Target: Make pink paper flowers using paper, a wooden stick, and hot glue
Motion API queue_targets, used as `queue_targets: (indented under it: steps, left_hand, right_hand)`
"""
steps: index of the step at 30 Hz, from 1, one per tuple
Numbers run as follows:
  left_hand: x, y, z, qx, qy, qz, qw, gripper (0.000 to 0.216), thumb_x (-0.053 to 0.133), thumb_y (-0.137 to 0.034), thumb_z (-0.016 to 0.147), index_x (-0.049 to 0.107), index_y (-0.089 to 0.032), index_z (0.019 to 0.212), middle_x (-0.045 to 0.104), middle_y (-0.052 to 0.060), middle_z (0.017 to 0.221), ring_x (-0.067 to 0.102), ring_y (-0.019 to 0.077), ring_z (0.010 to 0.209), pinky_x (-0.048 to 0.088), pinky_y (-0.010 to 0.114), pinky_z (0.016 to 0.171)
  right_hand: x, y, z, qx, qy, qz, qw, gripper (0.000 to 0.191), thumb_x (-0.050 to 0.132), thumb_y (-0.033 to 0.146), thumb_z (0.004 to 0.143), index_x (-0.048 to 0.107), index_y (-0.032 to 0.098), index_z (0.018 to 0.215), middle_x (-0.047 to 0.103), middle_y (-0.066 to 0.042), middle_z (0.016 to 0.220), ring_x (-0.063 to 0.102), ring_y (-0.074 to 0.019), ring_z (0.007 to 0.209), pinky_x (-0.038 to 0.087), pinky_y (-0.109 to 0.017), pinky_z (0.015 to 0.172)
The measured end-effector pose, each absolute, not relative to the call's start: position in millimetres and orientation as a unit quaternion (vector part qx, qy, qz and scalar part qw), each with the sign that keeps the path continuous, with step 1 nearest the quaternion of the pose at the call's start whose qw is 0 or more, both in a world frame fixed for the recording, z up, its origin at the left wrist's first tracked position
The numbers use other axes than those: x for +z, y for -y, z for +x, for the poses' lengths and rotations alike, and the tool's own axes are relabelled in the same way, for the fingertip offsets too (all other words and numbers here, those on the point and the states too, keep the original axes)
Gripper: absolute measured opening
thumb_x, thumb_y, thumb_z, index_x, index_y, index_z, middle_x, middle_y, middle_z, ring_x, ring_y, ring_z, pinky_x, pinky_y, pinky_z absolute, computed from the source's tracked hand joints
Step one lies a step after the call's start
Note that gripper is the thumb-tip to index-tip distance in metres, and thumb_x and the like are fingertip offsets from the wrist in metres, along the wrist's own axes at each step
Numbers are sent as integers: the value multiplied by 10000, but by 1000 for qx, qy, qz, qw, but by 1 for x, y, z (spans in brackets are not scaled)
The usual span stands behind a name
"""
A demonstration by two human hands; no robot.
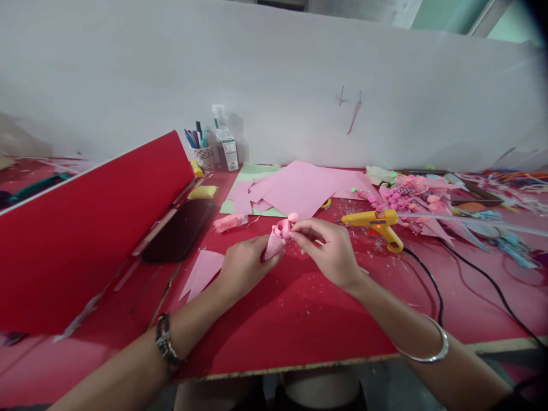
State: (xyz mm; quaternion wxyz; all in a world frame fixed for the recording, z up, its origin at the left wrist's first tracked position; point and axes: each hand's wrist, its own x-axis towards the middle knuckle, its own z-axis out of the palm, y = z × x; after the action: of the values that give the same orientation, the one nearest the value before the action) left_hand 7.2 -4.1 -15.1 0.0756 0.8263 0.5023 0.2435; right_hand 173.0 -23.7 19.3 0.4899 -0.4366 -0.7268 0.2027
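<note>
My left hand (pixel 246 262) is closed around a small pink paper cone (pixel 274 244), its open end tilted up and to the right. Small pink pom-poms (pixel 293 217) sit along the cone's rim. At that rim, the thumb and forefinger of my right hand (pixel 327 245) are pinched together; whatever lies between the fingertips is too small to make out. Just right of my right hand, a yellow glue gun (pixel 372 221) rests on the red table with a small orange light showing. Cut pink paper pieces (pixel 203 273) lie beside my left wrist.
Pink sheets (pixel 299 182) lie on green paper behind my hands. A pom-pom pile (pixel 406 197) is at right, with black cables (pixel 483 274) nearby. A red board (pixel 98 228) leans at left beside a dark phone-like slab (pixel 180 231). A pen cup (pixel 203 158) and bottle (pixel 226 142) stand behind.
</note>
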Motion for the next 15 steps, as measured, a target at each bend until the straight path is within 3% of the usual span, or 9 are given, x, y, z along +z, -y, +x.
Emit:
queue_targets:
  steps: [15]
  left_hand:
    - [-14, 4, 7, 252, -497, 825, 95, 198, 459, -303, 742, 471, -160, 605, 457, -25, 517, 364, 89, 461, 213, 200, 439]
  right_hand:
    - [14, 22, 173, 275, 696, -424, 510, 114, 529, 282, 762, 554, 173, 778, 568, 8, 655, 503, -71, 531, 433, -205, 503]
